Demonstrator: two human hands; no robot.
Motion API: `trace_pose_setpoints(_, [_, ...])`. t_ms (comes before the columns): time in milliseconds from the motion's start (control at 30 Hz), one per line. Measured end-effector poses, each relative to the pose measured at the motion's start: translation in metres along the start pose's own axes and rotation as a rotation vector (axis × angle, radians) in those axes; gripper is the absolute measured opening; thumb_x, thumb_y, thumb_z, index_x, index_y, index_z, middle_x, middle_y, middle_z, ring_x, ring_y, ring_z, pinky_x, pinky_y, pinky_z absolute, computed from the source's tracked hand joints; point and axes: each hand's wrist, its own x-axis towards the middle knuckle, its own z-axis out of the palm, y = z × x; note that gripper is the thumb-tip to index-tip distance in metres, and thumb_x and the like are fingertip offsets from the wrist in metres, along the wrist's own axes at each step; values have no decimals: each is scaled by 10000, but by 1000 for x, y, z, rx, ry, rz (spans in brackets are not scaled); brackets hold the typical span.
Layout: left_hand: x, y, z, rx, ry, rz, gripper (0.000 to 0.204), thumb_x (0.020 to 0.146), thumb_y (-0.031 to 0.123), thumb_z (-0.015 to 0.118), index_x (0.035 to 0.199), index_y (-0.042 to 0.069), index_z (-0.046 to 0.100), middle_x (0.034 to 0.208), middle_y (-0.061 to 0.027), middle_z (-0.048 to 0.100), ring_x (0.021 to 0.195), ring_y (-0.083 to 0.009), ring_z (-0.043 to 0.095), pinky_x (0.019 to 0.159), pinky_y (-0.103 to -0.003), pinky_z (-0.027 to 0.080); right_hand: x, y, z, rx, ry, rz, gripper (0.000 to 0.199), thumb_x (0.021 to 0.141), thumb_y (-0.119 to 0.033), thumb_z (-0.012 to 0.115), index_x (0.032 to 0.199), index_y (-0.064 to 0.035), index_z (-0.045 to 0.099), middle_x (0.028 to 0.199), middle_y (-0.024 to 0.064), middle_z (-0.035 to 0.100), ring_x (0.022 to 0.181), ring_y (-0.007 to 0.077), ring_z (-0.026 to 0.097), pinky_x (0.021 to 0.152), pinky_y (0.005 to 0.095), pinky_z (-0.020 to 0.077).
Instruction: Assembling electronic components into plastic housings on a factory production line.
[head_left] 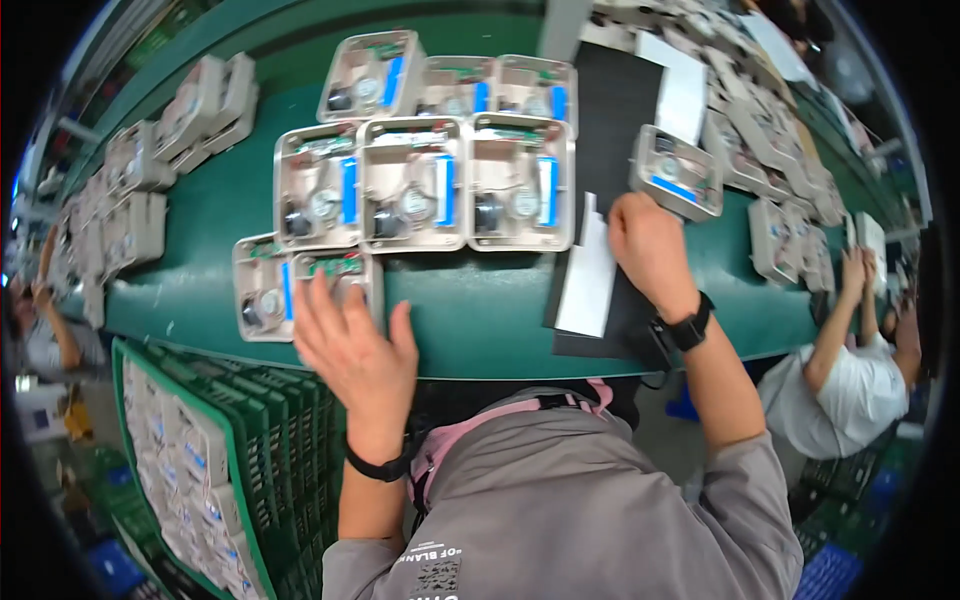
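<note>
My left hand (362, 350) lies with fingers spread over an open beige plastic housing (372, 285) at the near left of the bench, covering most of it. Another open housing (262, 300) with a blue strip sits against its left side. My right hand (650, 245) is closed at the near corner of a tilted housing (690, 200); whatever its fingers grip is hidden. White paper strips (588, 280) lie just left of that hand on a black mat (610, 130). Between my hands, farther off, stand three housings side by side, with a speaker-like round part, wires and a blue-edged block inside the middle one (412, 185).
More housings (370, 75) stand behind the row, one stacked higher. Stacks of them line the left (135, 230) and right (785, 240) of the green bench (470, 310). A green crate (250, 480) full of housings stands at the near left. Other people work at both sides.
</note>
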Motion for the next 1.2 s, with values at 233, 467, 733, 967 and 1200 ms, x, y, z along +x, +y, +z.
trace_pose_setpoints(233, [-2,-15,-3,-30,-34,4,249,850,79,755,1066,8,655,1417,-238,564,1369,-480,466,1086,-577,384,10,15,-20,382,-237,321,135,980,-100,556,945,24,596,961,177,723,856,302,740,754,397,570])
trace_pose_setpoints(467, [-46,-5,-38,-203,-110,170,218,834,50,727,1038,17,659,1305,-191,617,1234,-434,556,1026,-554,434,-1,18,-17,482,-232,357,133,1006,-103,527,972,22,560,985,173,720,895,246,758,766,363,575])
trace_pose_setpoints(733, [-34,45,-34,-450,-310,688,208,791,96,685,994,52,675,1055,-96,658,992,-298,646,887,-443,503,-5,32,-18,612,-244,336,101,997,-63,535,952,27,539,1058,176,717,911,232,757,769,334,577])
trace_pose_setpoints(967, [8,47,-21,-425,-376,966,248,788,118,673,1025,48,689,1078,-96,660,1041,-278,646,867,-412,522,-6,28,-18,682,-259,330,95,1001,-52,529,944,24,529,1068,170,717,936,215,752,778,319,576])
trace_pose_setpoints(1200, [29,38,-26,-409,-368,852,301,778,35,699,1077,8,673,1094,-124,686,1014,-295,668,859,-410,539,-15,34,-21,788,-219,251,46,978,-11,549,941,10,533,1082,148,716,926,194,728,763,319,576])
